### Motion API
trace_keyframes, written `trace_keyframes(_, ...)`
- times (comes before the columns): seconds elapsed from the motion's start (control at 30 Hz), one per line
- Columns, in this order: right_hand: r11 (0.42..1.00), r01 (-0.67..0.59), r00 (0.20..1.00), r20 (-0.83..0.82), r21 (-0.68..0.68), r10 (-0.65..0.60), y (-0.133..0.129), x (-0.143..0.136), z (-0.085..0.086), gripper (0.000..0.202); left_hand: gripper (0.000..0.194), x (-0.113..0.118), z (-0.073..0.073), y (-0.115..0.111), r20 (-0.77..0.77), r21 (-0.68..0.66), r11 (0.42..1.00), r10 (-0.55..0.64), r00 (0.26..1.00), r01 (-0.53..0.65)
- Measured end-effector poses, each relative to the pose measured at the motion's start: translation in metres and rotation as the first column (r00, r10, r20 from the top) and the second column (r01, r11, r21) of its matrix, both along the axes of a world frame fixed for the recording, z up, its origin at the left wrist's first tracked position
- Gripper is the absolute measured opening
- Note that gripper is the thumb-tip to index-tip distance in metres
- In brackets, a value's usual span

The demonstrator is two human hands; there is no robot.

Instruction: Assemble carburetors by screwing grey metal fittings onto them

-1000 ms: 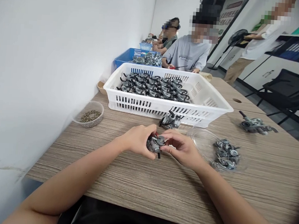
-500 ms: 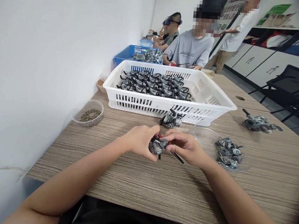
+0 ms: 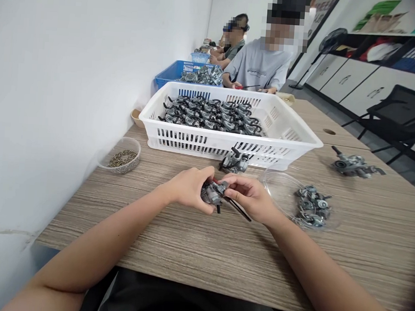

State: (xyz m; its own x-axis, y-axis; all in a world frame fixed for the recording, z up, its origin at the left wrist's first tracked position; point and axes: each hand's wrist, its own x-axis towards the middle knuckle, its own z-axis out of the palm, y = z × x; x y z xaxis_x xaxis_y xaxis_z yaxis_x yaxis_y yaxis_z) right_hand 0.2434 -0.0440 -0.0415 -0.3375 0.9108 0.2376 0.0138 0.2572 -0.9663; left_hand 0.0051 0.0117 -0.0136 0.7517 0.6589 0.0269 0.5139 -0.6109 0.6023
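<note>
My left hand (image 3: 187,188) is wrapped round a grey metal carburetor (image 3: 211,194), held low over the table. With thumb and fingertips, my right hand (image 3: 249,196) pinches a small grey metal part (image 3: 223,187) against the carburetor's right end. From under my right hand a thin black shaft (image 3: 238,210) points toward the lower right. A bit of red shows between the hands, perhaps the handle of the same tool; whether a hand grips it is hidden. Just behind my hands another carburetor (image 3: 234,161) stands on the table.
A white basket (image 3: 229,143) holds rows of carburetors. Small metal parts lie in a clear tub (image 3: 279,191) at right, brass-coloured screws in a clear bowl (image 3: 130,166) at left. One carburetor (image 3: 356,166) lies far right. Beyond, a co-worker (image 3: 260,64) sits beside a blue basket (image 3: 166,74).
The whole view has shifted slightly. Both hands keep their hold on the carburetor and the small part. The standing person at the back right is now mostly hidden, and a fan shows there.
</note>
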Motion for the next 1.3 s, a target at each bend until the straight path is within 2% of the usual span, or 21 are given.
trace_keyframes(0.13,0.999,0.043,0.999,-0.004,0.011,-0.043,0.001,-0.004,-0.002,0.023,0.059,0.0,-0.002,0.001,0.011,0.02,1.0,-0.009,1.0,0.008)
trace_keyframes(0.4,0.999,0.038,0.999,-0.026,0.038,-0.037,0.0,-0.004,-0.002,0.021,0.057,0.001,-0.004,0.002,0.02,0.031,0.999,-0.029,0.999,0.028)
trace_keyframes(0.7,0.996,0.035,0.999,-0.005,0.081,-0.035,-0.002,-0.008,0.002,0.023,0.057,0.003,0.002,-0.001,-0.049,0.055,0.997,-0.049,0.998,0.051)
trace_keyframes(1.07,0.993,0.033,0.999,0.017,0.109,-0.035,-0.004,-0.006,0.003,0.023,0.056,0.002,0.008,-0.003,-0.039,0.032,0.998,-0.054,0.998,0.055)
trace_keyframes(1.3,0.993,0.04,0.999,-0.006,0.114,-0.039,-0.004,-0.007,0.002,0.025,0.055,0.002,0.006,-0.002,-0.031,0.023,0.999,-0.042,0.999,0.043)
